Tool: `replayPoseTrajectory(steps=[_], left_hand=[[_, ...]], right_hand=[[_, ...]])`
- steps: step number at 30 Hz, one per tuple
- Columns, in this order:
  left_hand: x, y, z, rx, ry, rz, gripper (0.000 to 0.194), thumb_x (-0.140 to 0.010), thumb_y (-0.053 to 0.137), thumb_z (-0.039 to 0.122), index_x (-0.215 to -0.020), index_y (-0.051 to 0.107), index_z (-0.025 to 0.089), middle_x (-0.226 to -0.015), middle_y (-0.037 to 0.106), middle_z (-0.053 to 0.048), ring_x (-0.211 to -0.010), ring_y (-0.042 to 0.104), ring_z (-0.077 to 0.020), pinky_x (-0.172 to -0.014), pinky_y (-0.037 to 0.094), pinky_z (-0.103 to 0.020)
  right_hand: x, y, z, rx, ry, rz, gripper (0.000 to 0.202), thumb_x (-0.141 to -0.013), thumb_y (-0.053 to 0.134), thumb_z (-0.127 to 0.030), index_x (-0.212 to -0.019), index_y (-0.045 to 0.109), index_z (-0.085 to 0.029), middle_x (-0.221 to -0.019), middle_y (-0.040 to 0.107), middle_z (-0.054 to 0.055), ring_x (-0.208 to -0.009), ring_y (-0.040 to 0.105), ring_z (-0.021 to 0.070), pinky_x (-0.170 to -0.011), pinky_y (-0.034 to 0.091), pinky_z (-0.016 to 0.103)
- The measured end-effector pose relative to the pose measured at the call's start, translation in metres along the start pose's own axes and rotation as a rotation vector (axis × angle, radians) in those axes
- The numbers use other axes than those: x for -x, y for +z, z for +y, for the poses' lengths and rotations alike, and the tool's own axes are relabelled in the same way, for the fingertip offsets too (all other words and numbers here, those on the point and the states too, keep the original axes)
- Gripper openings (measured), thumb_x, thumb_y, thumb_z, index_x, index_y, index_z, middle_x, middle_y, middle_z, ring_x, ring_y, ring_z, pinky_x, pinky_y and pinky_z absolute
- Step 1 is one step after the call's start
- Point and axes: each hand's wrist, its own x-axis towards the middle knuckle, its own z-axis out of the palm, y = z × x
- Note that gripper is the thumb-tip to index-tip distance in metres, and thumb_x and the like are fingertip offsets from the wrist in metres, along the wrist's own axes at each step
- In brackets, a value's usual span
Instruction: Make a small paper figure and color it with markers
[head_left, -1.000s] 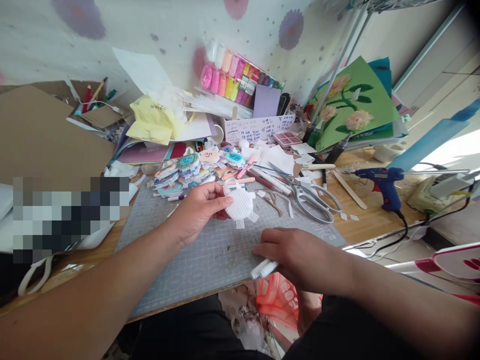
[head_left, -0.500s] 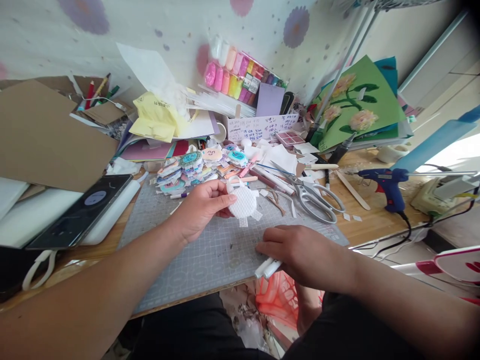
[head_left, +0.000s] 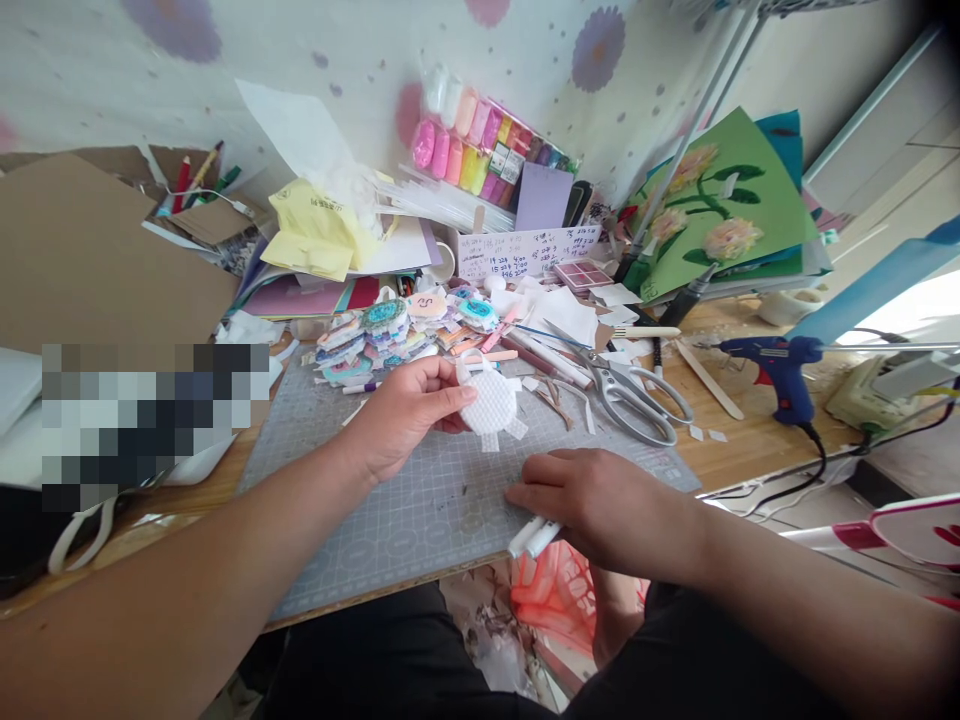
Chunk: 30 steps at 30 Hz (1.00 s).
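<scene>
Pinching white disc (head_left: 490, 402): left grip (head_left: 406, 412), thumb atop | right grip (head_left: 581, 492): palm-down, closed round pens (head_left: 543, 539)

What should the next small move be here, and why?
Perhaps the right hand should lift one of the two white pen-like sticks poking out beneath it: the left hand holds the white quilted disc up by its edge, and the disc's visible face looks unmarked.
</scene>
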Motion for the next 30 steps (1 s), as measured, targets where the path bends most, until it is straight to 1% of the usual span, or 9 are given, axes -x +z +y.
replayPoseTrajectory(steps=[3,7,13,18,20,22,24,27,30], left_hand=[[0.0,0.0,0.0,-0.001,-0.003,0.002,0.019,-0.068,0.076,0.027,-0.071,0.059,0.017,-0.066,0.065,0.002,-0.059,0.061,-0.0119,-0.057,0.049,-0.024],[0.0,-0.001,0.001,0.002,-0.003,0.008,0.019,-0.069,0.075,0.027,-0.073,0.06,0.017,-0.068,0.066,0.001,-0.061,0.062,-0.0122,-0.058,0.049,-0.024],[0.0,-0.001,0.0,0.002,0.0,-0.002,0.019,-0.069,0.075,0.026,-0.073,0.059,0.016,-0.067,0.066,0.002,-0.06,0.061,-0.0115,-0.057,0.049,-0.023],[0.0,-0.002,0.0,0.012,0.006,-0.003,0.019,-0.072,0.074,0.025,-0.074,0.058,0.016,-0.067,0.066,0.003,-0.06,0.061,-0.0103,-0.058,0.05,-0.023],[0.0,-0.002,0.0,0.015,0.009,0.0,0.019,-0.072,0.074,0.025,-0.074,0.058,0.015,-0.068,0.066,0.003,-0.06,0.062,-0.0104,-0.058,0.05,-0.023],[0.0,-0.002,-0.001,0.016,0.011,0.003,0.019,-0.071,0.074,0.025,-0.074,0.058,0.016,-0.067,0.066,0.003,-0.06,0.062,-0.0106,-0.057,0.05,-0.023],[0.0,-0.001,-0.002,0.016,0.014,0.01,0.019,-0.071,0.074,0.025,-0.074,0.057,0.016,-0.067,0.065,0.003,-0.059,0.062,-0.0103,-0.057,0.05,-0.023],[0.0,-0.001,-0.002,0.015,0.018,0.016,0.018,-0.072,0.073,0.025,-0.076,0.058,0.015,-0.068,0.066,0.003,-0.059,0.062,-0.0095,-0.056,0.049,-0.021],[-0.001,0.0,-0.001,0.018,0.019,0.015,0.019,-0.071,0.073,0.024,-0.075,0.058,0.015,-0.067,0.066,0.003,-0.059,0.062,-0.0093,-0.056,0.05,-0.021]], right_hand=[[-0.001,0.0,0.0,0.006,0.002,-0.006,0.025,-0.085,0.047,-0.006,-0.101,0.06,-0.02,-0.088,0.057,0.003,-0.068,0.05,0.0153,-0.058,0.034,0.028],[0.0,-0.002,0.001,-0.028,-0.001,-0.009,0.018,-0.084,0.049,-0.006,-0.092,0.061,-0.018,-0.086,0.057,0.003,-0.068,0.05,0.0145,-0.06,0.035,0.027],[0.001,0.0,0.003,-0.033,0.009,0.009,0.025,-0.085,0.047,-0.006,-0.102,0.061,-0.019,-0.087,0.057,0.003,-0.07,0.051,0.0154,-0.061,0.036,0.028],[0.009,-0.005,0.006,-0.126,-0.039,0.01,0.02,-0.074,0.05,0.0,-0.075,0.061,-0.017,-0.085,0.058,0.003,-0.07,0.05,0.0146,-0.061,0.039,0.027],[0.01,-0.004,0.005,-0.145,-0.059,0.052,0.019,-0.072,0.05,-0.001,-0.071,0.061,-0.016,-0.085,0.06,0.006,-0.07,0.051,0.0158,-0.061,0.041,0.027],[0.007,0.0,0.001,-0.139,-0.085,0.136,0.021,-0.075,0.048,-0.001,-0.08,0.065,-0.013,-0.093,0.063,0.009,-0.077,0.054,0.0186,-0.066,0.045,0.029],[-0.001,0.007,-0.004,-0.105,-0.125,0.212,0.029,-0.082,0.044,-0.003,-0.1,0.067,-0.01,-0.113,0.064,0.013,-0.092,0.057,0.0224,-0.078,0.048,0.033],[-0.015,0.014,-0.011,-0.044,-0.166,0.236,0.037,-0.09,0.042,-0.008,-0.123,0.058,-0.009,-0.137,0.054,0.015,-0.111,0.054,0.0276,-0.091,0.047,0.04],[-0.019,0.008,-0.016,-0.062,-0.184,0.189,0.034,-0.091,0.044,-0.01,-0.12,0.061,-0.01,-0.129,0.061,0.015,-0.113,0.054,0.0278,-0.092,0.046,0.04]])
